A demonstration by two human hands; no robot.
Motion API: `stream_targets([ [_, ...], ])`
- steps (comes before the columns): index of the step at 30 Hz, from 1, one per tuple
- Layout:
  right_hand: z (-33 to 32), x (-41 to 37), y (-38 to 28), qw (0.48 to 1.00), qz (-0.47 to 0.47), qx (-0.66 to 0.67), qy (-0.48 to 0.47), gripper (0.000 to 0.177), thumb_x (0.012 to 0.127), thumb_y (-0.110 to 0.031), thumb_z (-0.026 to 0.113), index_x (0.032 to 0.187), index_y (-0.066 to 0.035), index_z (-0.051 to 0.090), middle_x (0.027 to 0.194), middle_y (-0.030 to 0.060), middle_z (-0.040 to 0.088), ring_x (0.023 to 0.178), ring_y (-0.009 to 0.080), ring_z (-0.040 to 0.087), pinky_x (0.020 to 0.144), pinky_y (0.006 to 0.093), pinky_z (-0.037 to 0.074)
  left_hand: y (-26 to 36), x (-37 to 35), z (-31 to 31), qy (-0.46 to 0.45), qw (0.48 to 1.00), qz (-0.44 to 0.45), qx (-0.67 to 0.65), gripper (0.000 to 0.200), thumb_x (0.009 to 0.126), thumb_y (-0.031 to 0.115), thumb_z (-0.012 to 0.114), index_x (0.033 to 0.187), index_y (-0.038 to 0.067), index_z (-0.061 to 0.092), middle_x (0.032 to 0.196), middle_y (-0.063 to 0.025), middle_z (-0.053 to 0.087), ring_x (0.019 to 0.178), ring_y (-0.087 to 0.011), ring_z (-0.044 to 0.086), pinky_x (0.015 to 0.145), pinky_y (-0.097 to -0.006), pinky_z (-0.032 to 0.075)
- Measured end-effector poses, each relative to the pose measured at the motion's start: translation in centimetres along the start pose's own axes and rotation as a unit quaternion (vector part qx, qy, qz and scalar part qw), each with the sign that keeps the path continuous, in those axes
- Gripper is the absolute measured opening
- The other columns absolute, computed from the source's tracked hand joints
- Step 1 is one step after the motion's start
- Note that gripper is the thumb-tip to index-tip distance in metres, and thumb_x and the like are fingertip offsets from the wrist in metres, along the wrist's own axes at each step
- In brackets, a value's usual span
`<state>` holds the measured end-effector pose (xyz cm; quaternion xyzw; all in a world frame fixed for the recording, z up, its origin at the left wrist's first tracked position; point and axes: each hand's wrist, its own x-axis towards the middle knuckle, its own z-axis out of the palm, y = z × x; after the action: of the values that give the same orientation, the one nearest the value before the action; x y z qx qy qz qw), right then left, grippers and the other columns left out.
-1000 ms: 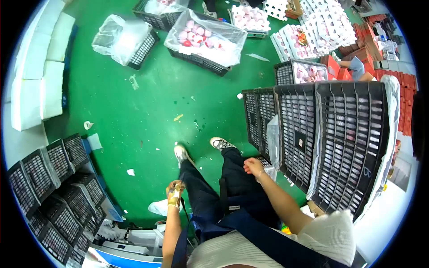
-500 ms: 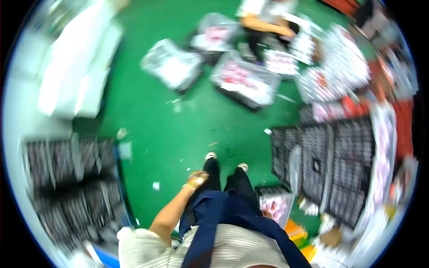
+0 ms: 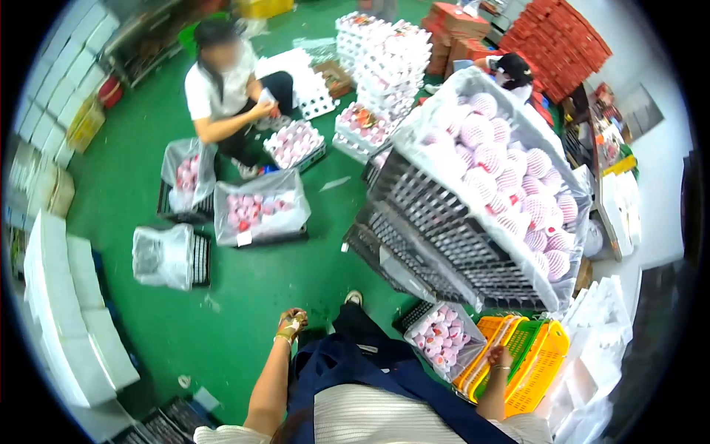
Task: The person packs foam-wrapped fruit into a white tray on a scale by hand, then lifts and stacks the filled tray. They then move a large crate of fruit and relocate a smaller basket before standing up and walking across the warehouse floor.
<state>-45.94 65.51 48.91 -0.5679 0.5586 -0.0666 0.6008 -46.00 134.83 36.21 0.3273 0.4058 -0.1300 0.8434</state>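
View swung up; right hand (image 3: 500, 358) now at orange basket (image 3: 473, 366) rim, left hand (image 3: 291, 324) hanging; grips unclear. Stacked crates (image 3: 436, 229) ahead.

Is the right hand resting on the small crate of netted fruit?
No, the right hand sits at the rim of the orange basket, beside the small crate of netted fruit.
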Motion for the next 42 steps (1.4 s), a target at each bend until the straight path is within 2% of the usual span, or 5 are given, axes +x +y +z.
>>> stream_targets([
  [20,13.6,-23.6,5.5,0.986,0.160,0.018,0.028,0.022,0.079,-0.040,0.065,0.072,-0.020,0.059,0.072,-0.0005,0.060,0.068,0.0193,0.058,0.059,0.0350,0.043,9.7,30.0,5.4,-0.118,0.911,-0.304,-0.253,0.007,0.076,0.007,0.055,0.071,0.005,0.051,0.075,-0.0088,0.052,0.070,-0.0208,0.048,0.061,-0.0360,0.041],
  [24,20.7,-25.8,7.6,0.956,0.265,-0.119,-0.052,0.036,0.091,-0.028,0.047,0.120,-0.008,0.054,0.115,0.0114,0.058,0.104,0.0296,0.058,0.084,0.0463,0.048,14.8,31.7,6.2,-0.151,0.871,0.028,0.468,0.017,0.079,0.005,0.044,0.079,0.005,0.061,0.080,-0.0074,0.065,0.071,-0.0177,0.058,0.056,-0.0305,0.042],
  [25,23.4,-25.2,8.4,0.942,0.296,-0.159,-0.002,0.036,0.092,-0.029,0.045,0.120,-0.007,0.054,0.117,0.0119,0.058,0.105,0.0306,0.057,0.085,0.0474,0.048,15.5,33.3,5.9,-0.119,0.977,-0.169,0.042,0.012,0.084,0.004,0.053,0.072,0.004,0.052,0.086,-0.0159,0.061,0.066,-0.0233,0.061,0.055,-0.0306,0.050],
  [30,32.2,-22.0,11.9,0.936,0.257,-0.213,-0.110,0.029,0.092,-0.033,0.053,0.098,-0.007,0.064,0.095,0.0092,0.066,0.087,0.0258,0.063,0.071,0.0401,0.052,16.1,38.4,9.7,-0.145,0.672,0.011,0.726,0.018,0.082,0.018,0.051,0.088,0.009,0.066,0.083,-0.0160,0.067,0.070,-0.0296,0.064,0.059,-0.0342,0.049],
  [42,28.2,8.2,38.3,0.988,0.124,0.074,0.053,0.047,0.086,-0.053,0.055,0.102,-0.009,0.062,0.101,0.0081,0.066,0.104,0.0288,0.057,0.091,0.0437,0.044,-2.4,59.3,12.5,-0.199,0.817,0.089,0.533,0.037,0.086,0.035,0.062,0.113,0.009,0.060,0.112,-0.0203,0.062,0.105,-0.0379,0.059,0.090,-0.0429,0.046],
])
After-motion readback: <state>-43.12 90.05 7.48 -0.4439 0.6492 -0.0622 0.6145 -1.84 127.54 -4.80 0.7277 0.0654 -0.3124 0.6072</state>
